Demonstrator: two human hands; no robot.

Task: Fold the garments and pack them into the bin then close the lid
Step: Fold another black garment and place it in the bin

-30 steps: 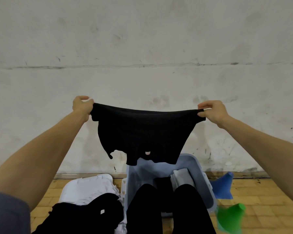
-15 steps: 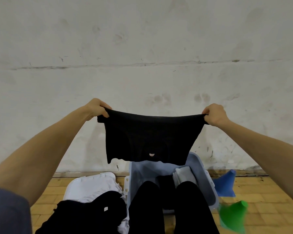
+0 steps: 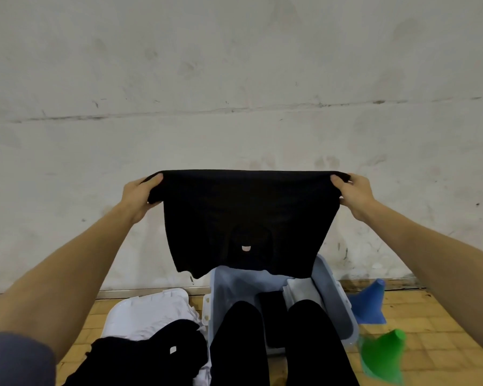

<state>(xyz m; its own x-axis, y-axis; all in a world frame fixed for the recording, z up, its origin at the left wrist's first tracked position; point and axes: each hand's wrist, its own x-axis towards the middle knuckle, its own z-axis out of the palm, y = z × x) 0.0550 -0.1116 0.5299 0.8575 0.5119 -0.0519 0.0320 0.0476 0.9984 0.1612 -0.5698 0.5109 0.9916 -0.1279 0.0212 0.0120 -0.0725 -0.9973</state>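
The black shirt [image 3: 248, 218] hangs above the bin [image 3: 332, 296], hiding the bin's far rim; the fingers behind the cloth are hidden. The left hand [image 3: 140, 193] and right hand [image 3: 354, 193] each grip a top corner. Since a second ago, the top edge has been pulled taut.

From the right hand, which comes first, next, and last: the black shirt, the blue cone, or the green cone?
1. Black shirt: pinched by the right hand.
2. Blue cone: on the floor, below it by the wall.
3. Green cone: lowest, bottom right.
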